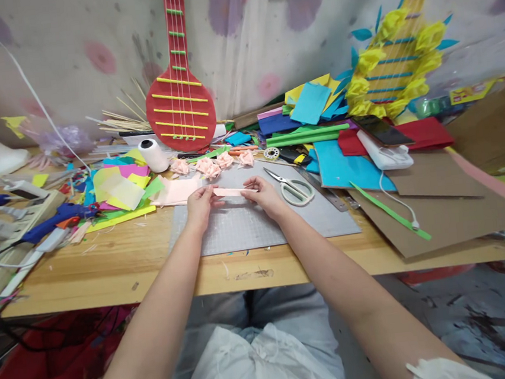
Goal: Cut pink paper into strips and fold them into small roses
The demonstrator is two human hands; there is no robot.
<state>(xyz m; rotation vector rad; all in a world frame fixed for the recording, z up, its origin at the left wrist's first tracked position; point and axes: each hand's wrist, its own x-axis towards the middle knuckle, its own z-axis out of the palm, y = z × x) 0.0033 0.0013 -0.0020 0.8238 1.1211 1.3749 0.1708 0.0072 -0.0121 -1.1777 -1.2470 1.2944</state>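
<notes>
A narrow pale pink paper strip [234, 192] is stretched level between my two hands above the grey cutting mat [247, 231]. My left hand [201, 205] pinches its left end, and my right hand [262, 194] grips the right end. Behind the hands lie several pink paper flowers [208, 168]. Flat pink paper pieces [176, 191] rest just left of my left hand. To the right of my right hand, scissors [295, 190] with pale green handles lie on the mat, their blades slightly apart.
A red paper lute [181, 110] stands against the curtain; a yellow one [395, 74] with paper flowers is at right. A white thread spool [153, 156], coloured paper scraps [118, 187] and a blue glue gun [59, 220] are at left. Brown cardboard [443, 219] covers the right side.
</notes>
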